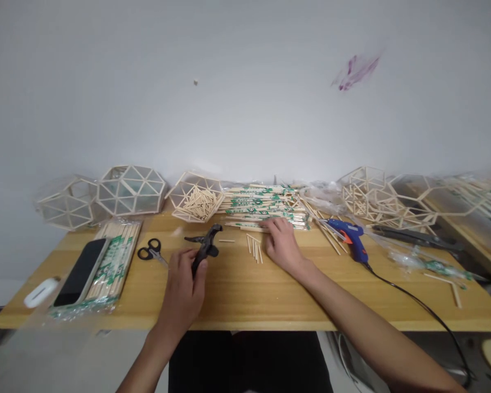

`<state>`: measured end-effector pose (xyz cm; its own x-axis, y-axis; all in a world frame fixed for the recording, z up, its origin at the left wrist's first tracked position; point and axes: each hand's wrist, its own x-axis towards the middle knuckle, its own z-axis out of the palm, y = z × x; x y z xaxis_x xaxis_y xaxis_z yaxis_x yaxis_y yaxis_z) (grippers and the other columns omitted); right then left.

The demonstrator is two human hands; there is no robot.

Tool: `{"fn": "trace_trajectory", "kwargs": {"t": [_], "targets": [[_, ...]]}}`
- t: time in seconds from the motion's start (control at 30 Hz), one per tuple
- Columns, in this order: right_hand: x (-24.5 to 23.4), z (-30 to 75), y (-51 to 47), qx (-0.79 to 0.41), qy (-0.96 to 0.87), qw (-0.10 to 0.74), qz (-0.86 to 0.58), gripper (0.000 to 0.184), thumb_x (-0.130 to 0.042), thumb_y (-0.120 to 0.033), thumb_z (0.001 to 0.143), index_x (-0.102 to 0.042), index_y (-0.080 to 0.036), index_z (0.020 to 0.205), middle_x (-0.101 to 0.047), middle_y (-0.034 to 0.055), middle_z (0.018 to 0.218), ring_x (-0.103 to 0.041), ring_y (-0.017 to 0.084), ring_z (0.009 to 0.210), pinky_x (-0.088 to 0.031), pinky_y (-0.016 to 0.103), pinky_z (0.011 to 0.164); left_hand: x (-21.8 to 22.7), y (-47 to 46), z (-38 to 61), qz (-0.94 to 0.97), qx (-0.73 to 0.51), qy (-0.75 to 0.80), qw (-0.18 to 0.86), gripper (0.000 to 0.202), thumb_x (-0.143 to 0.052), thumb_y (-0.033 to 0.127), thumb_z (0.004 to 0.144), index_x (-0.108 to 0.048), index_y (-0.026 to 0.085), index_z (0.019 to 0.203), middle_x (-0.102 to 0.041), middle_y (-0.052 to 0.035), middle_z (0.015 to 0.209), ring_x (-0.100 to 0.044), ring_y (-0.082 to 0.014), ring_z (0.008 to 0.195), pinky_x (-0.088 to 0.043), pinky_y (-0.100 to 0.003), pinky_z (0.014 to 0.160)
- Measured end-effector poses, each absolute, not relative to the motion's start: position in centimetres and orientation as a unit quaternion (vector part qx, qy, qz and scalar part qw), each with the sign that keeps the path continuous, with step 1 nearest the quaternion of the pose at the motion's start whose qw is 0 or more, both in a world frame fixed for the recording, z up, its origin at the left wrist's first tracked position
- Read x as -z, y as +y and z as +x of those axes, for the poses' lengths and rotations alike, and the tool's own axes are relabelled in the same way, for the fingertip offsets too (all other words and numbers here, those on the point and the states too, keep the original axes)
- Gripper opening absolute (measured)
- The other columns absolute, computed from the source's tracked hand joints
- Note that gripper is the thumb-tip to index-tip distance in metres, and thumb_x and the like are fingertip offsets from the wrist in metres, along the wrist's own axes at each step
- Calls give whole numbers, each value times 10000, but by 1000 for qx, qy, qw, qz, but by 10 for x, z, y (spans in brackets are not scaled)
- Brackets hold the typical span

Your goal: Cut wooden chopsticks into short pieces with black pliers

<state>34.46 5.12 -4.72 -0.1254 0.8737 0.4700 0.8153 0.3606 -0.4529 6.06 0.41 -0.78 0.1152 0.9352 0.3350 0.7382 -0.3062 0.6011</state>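
My left hand [185,284] is wrapped around a black plier-like tool [205,248], held above the front middle of the table with its head pointing up and away. My right hand [281,240] reaches to the front of a pile of wrapped chopsticks [257,203]. Its fingers are closed on the end of a pale wooden chopstick [253,228] that sticks out leftward; the fingertips are partly hidden. Between both hands lie several short cut stick pieces [254,248], with one more short piece [226,240] beside the tool's head.
Frames built of sticks stand along the wall, among them a dome [131,190] and a bowl-shaped frame [196,199] full of cut pieces. Scissors [151,251], a phone [82,273] and a white case [41,292] lie left. A blue glue gun [351,236] with a black cord lies right.
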Motion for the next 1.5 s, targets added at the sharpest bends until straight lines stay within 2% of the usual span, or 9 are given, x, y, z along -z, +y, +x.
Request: {"fn": "trace_trajectory", "kwargs": {"t": [0.13, 0.27, 0.4, 0.63, 0.77, 0.9, 1.03, 1.2, 1.5], "targets": [[37, 318, 45, -100, -828, 347, -430, 371, -512, -51, 896, -636, -182, 1221, -655, 134, 1209, -564, 274, 1117, -467, 434, 974, 1, -3, 57, 626, -438, 566, 310, 299, -519, 437, 991, -582, 226, 1194, -485, -109, 1491, -432, -266, 1434, -319, -445, 1221], [37, 284, 52, -117, -866, 286, -393, 219, -518, -153, 1001, -643, -162, 1180, -667, 132, 1147, -578, 254, 1063, -481, 396, 954, -1, 1, 58, 527, -475, 564, 421, 381, -493, 510, 981, -627, 218, 1186, -634, -86, 1370, -533, -270, 1358, -337, -440, 1219], [42, 272, 64, -85, -875, 214, -426, 251, -524, -38, 947, -645, -144, 1140, -657, 121, 1059, -560, 249, 998, -466, 371, 899, 3, 4, 58, 492, -497, 542, 467, 423, -478, 520, 986, -616, 195, 1217, -667, -99, 1332, -576, -271, 1326, -333, -460, 1227], [40, 291, 53, -93, -857, 220, -457, 265, -489, -29, 947, -630, -143, 1140, -636, 122, 1063, -553, 240, 975, -458, 347, 869, 8, 7, 52, 582, -486, 539, 367, 400, -570, 476, 972, -481, 218, 1265, -701, -115, 1245, -685, -244, 1141, -539, -421, 1001], [39, 287, 54, -81, -853, 233, -459, 178, -503, -166, 1019, -649, -154, 1119, -624, 134, 1122, -541, 247, 1003, -435, 357, 887, 11, 15, 63, 636, -421, 582, 280, 402, -677, 471, 897, -622, 190, 1178, -747, -89, 1069, -721, -239, 956, -560, -391, 907], [42, 280, 61, -57, -861, 183, -472, 162, -492, -188, 1038, -648, -152, 1016, -624, 126, 1042, -519, 254, 974, -406, 362, 853, 14, 22, 78, 630, -409, 581, 312, 383, -662, 491, 899, -716, 179, 1114, -768, -82, 1010, -726, -235, 921, -565, -364, 870], [42, 284, 61, -23, -868, 158, -470, 142, -485, -132, 1016, -626, -141, 1018, -608, 141, 1043, -485, 265, 949, -378, 378, 821, 15, 27, 86, 638, -396, 550, 366, 359, -673, 489, 894, -734, 182, 1069, -770, -66, 1008, -712, -219, 933, -551, -320, 846], [34, 295, 55, -30, -868, 162, -468, 138, -478, -163, 1010, -610, -140, 978, -598, 139, 1020, -474, 269, 954, -377, 384, 828, 16, 33, 92, 629, -358, 572, 385, 390, -649, 522, 891, -653, 165, 733, -604, 4, 638, -547, -144, 600, -431, -256, 575], [36, 312, 48, -108, -861, 247, -432, 72, -525, -151, 934, -582, -174, 897, -576, 94, 940, -480, 244, 918, -426, 380, 859, 5, 60, 106, 747, -274, 506, 333, 385, -548, 521, 939, -620, 186, 762, -564, 21, 640, -518, -146, 613, -358, -259, 574]]}}
